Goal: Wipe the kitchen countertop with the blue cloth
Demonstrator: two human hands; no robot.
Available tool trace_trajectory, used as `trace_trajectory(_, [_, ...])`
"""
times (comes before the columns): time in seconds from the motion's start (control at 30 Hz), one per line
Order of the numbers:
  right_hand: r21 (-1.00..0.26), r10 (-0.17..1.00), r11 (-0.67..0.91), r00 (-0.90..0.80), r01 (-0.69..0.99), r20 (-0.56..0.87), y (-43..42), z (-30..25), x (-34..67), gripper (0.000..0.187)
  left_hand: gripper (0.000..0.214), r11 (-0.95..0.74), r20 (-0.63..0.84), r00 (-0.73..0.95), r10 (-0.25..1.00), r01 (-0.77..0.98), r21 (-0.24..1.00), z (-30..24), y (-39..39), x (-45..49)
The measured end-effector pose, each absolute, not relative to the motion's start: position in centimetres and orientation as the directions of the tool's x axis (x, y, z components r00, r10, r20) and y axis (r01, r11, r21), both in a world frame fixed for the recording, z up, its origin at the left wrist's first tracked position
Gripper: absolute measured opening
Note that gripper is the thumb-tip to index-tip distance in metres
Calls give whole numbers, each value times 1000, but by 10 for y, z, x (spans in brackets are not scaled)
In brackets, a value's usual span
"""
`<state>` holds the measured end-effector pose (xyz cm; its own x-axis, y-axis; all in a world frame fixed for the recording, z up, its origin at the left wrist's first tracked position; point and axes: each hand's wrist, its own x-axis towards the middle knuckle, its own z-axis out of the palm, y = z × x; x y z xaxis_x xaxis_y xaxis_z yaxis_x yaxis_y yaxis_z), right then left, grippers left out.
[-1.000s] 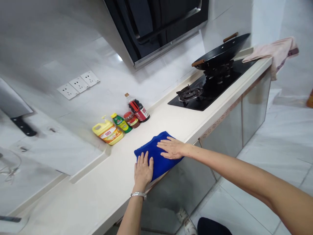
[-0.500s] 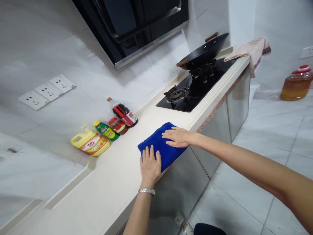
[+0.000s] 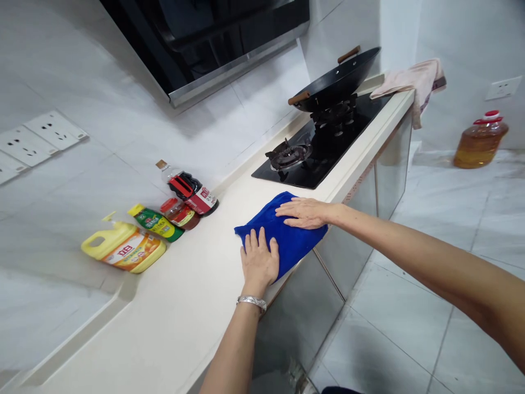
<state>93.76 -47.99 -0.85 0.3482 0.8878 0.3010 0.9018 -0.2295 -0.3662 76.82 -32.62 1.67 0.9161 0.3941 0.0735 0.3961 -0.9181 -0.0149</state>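
Head view: left hand [image 3: 260,261] and right hand [image 3: 304,212] rest flat, gripping nothing, on a blue cloth [image 3: 296,245], centre frame; work seems unfinished, how much remains unclear.

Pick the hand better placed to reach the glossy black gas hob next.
Right hand, likely: it lies spread on the flat blue fabric cloth, nearer the glossy black gas hob. The left hand, also on the cloth, is farther from the hob.
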Motion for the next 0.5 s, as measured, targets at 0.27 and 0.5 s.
trace_trajectory(0.27, [-332,888,-259,359,907,286,-484,-5,967,56,66,-907,136,897,421,416,68,12,-323,803])
trace_trajectory(0.5, [-291,831,-409,485,865,272,-464,-6,981,54,67,-898,156,884,440,431,90,12,-320,826])
